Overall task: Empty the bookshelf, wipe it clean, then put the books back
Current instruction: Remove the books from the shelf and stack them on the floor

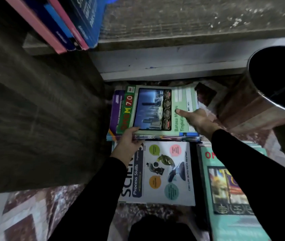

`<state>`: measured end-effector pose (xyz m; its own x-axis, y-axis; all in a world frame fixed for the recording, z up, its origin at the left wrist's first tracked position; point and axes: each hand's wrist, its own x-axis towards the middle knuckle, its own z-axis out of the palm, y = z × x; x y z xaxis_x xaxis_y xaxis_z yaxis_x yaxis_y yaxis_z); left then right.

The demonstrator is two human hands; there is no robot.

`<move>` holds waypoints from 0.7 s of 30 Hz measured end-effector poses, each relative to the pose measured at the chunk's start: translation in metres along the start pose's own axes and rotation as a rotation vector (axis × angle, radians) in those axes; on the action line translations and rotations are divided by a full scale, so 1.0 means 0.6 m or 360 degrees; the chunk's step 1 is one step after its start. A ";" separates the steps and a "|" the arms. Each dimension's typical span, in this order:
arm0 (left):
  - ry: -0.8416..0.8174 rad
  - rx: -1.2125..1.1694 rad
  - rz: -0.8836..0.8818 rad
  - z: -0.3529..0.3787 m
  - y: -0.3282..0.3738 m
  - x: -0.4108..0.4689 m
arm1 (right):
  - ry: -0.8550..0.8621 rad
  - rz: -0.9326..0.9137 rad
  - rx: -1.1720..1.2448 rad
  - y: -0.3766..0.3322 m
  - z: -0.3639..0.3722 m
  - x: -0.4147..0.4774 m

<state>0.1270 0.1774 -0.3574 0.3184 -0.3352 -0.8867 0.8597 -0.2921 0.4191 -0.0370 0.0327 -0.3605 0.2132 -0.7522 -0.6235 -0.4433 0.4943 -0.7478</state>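
Black sleeves [103, 197] reach to stack of workbooks [153, 108] on floor [25, 214], just below shelf [173, 66]. L hand [129, 141] grips near-left corner; R hand [197, 119] clasps right edge, thumb on cover. Risk: thin glossy bks slip out from btm when lifted.

On the patterned red-and-white floor mat [25, 220], a stack of green-covered paperback workbooks [155, 110] lies just before the grey wooden bookshelf [190, 18], with a white science workbook [166, 173] nearer the person (a teal paperback workbook [228, 188] to its right). At the shelf's left stand pink and blue upright books [65, 26]; a round metal bucket [254, 108] sits right of the stack.
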 end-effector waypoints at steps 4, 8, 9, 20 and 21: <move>0.0066 0.0312 0.0082 0.004 0.016 0.010 | 0.0081 -0.0100 -0.0225 -0.026 0.005 0.022; 0.0139 0.0746 0.0177 -0.016 0.024 0.014 | -0.0065 -0.0101 -0.0401 -0.030 0.003 0.026; 0.0144 0.0806 0.0171 -0.022 0.024 0.015 | -0.0068 -0.0123 -0.0488 -0.026 0.002 0.026; 0.0212 0.1285 0.0424 -0.034 0.024 -0.023 | 0.0289 -0.0396 -0.1197 -0.015 0.013 -0.019; 0.0224 0.1366 0.0473 -0.035 0.027 -0.032 | 0.0265 -0.0408 -0.1274 -0.018 0.014 -0.031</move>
<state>0.1431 0.1978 -0.3378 0.5731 -0.4070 -0.7113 0.1612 -0.7950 0.5848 -0.0290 0.0448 -0.3427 0.2883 -0.8838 -0.3686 -0.8934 -0.1097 -0.4357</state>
